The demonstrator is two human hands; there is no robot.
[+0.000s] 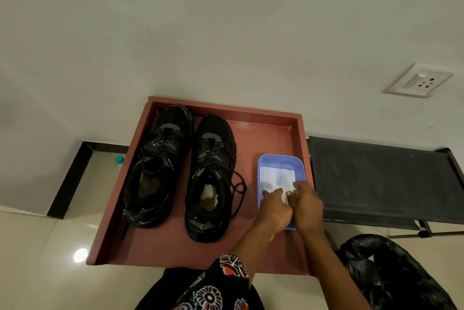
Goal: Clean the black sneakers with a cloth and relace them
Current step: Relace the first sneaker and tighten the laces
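On the reddish-brown wooden tray (266, 139), inside the shallow lilac plastic tub (281, 160), a white, limp cloth (275, 175) is pinched by the curled fingers of the left hand (275, 210) and the right hand (307, 205). Wetting or wringing seems the step in hand; lifting it dripless is called for next. Both black mesh-and-glossy sneakers (211, 174) sit leftward, side by side, one lace trailing loose.

Both hands (left hand (275, 209), right hand (307, 205)) forward, fingers curled
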